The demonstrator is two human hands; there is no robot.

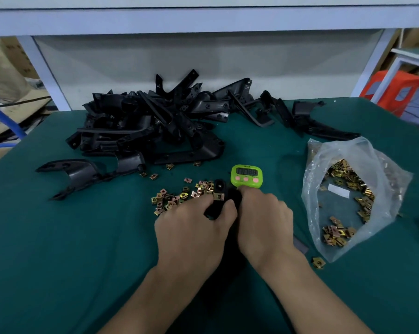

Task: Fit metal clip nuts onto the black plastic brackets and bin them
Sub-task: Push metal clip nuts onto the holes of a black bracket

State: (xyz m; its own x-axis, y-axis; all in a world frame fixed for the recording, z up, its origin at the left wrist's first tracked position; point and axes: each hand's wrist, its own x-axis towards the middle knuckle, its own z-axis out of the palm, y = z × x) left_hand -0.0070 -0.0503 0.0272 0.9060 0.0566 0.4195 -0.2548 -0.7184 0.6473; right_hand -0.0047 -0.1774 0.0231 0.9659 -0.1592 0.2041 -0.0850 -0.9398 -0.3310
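My left hand (194, 227) and my right hand (264, 220) both grip one black plastic bracket (224, 192) over the green table mat (59, 237). A brass-coloured clip nut (219, 195) sits on the bracket just above my left thumb. Much of the bracket is hidden between my hands. Loose clip nuts (177, 197) lie scattered on the mat just left of the bracket. A big pile of black brackets (155, 124) fills the back of the table.
A green digital timer (246, 175) stands right behind my hands. A clear plastic bag of clip nuts (350, 196) lies open at the right. One stray nut (319, 262) lies near the bag's front. A single bracket (76, 174) lies at the left. An orange stool (394, 90) stands beyond the table.
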